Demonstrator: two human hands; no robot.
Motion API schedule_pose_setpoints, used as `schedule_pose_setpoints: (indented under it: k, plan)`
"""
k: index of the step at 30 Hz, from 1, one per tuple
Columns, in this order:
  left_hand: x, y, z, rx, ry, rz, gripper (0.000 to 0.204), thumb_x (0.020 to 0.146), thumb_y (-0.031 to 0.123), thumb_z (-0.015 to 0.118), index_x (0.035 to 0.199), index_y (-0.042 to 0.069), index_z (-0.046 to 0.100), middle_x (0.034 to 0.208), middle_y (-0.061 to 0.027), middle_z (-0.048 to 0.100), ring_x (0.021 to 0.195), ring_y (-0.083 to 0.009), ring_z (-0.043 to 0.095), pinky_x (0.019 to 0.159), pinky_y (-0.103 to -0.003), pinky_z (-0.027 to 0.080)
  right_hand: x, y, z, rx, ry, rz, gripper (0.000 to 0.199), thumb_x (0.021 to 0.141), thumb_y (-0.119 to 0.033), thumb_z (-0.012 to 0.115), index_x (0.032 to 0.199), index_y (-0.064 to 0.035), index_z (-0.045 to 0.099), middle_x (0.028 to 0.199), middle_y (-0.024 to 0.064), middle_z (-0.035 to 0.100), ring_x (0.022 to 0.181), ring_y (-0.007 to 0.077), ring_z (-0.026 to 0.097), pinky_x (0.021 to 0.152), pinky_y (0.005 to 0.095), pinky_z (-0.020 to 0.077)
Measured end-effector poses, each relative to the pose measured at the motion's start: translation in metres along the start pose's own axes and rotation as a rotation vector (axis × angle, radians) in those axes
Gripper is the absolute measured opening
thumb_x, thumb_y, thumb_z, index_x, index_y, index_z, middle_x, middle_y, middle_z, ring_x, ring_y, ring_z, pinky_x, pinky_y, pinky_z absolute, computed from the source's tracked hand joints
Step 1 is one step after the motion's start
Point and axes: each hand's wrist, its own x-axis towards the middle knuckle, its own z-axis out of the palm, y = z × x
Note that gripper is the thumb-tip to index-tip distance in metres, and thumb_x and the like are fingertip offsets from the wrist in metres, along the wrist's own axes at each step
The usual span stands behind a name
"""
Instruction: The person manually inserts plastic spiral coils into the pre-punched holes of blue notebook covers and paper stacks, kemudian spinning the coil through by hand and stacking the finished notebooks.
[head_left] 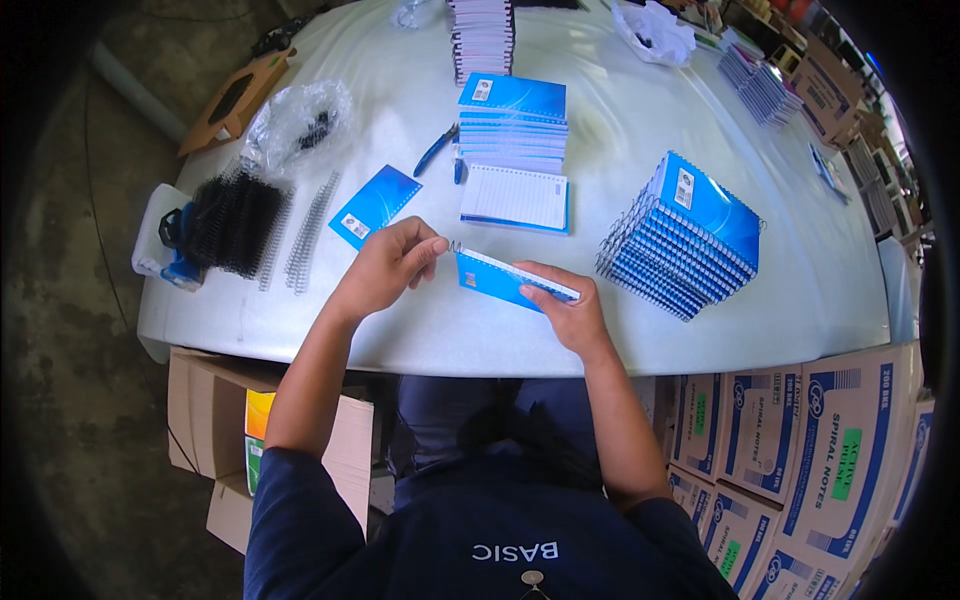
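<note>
At the dial's centre, my right hand (572,312) clamps the blue notebook (490,279), seemingly to steady its edge while my left hand (392,265), apart from the right, pinches the wire coil (455,246). The notebook stack (690,240) stands toward three o'clock, probably for clearance.

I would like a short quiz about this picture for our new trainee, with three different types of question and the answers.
1. Multiple choice: which hand has its thumb on the cover of the blue notepad? A) left B) right C) neither
2. True or false: the blue-handled pliers lie left of the spiral-bound notebook stack.
3. Short answer: what lies between the black coils and the loose blue cover?

Key: 1. B, the right hand. 2. True. 3. Silvery coils.
</note>
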Motion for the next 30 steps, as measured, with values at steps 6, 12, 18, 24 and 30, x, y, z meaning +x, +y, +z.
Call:
schedule_pose_setpoints:
  k: [6,12,18,24,30]
  plan:
    - [-0.005,0.010,-0.005,0.425,0.100,0.457,0.024,0.084,0.019,0.066,0.100,0.007,0.054,0.084,-0.0029,0.059,0.079,-0.0153,0.055,0.069,-0.030,0.042,0.000,-0.002,0.005,-0.005,-0.017,0.015,0.027,0.084,-0.004,0.064,0.110,-0.0007,0.065,0.105,0.0086,0.067,0.095,0.0108,0.058,0.086,0.0243,0.0451]
    - [-0.003,0.046,-0.003,0.775,-0.047,0.400,0.018,0.072,0.015,0.074,0.084,0.011,0.062,0.088,-0.0036,0.061,0.087,-0.0242,0.056,0.075,-0.037,0.039,-0.004,0.012,0.000,-0.071,-0.018,-0.003,0.026,0.085,-0.006,0.065,0.110,-0.0012,0.065,0.102,0.0080,0.068,0.090,0.0093,0.059,0.082,0.0250,0.0473]
    - [-0.011,0.045,0.009,1.037,-0.040,0.555,0.019,0.068,0.017,0.074,0.073,0.008,0.058,0.076,-0.0061,0.059,0.081,-0.0244,0.058,0.073,-0.040,0.038,-0.004,0.016,0.006,-0.101,-0.099,-0.128,0.026,0.084,-0.004,0.064,0.110,-0.0035,0.065,0.104,0.0087,0.068,0.092,0.0128,0.063,0.084,0.0288,0.0484]
    - [-0.031,0.022,0.037,1.270,0.583,0.590,0.086,0.074,0.050,0.066,0.132,-0.005,0.035,0.136,-0.0305,0.034,0.129,-0.0465,0.030,0.104,-0.059,0.019,-0.031,-0.005,0.025,-0.193,-0.018,-0.245,0.030,0.083,-0.002,0.061,0.113,-0.0045,0.063,0.108,0.0145,0.065,0.097,0.0279,0.065,0.086,0.0319,0.0480]
    - [-0.076,-0.060,0.057,1.346,0.477,0.743,0.113,0.078,0.073,0.043,0.139,-0.014,0.004,0.144,-0.0379,0.004,0.135,-0.0533,-0.001,0.105,-0.064,-0.003,-0.064,0.009,0.043,-0.240,-0.040,-0.286,0.045,0.076,0.004,0.059,0.119,-0.0084,0.060,0.113,0.0154,0.062,0.097,0.0322,0.063,0.083,0.0353,0.0490]
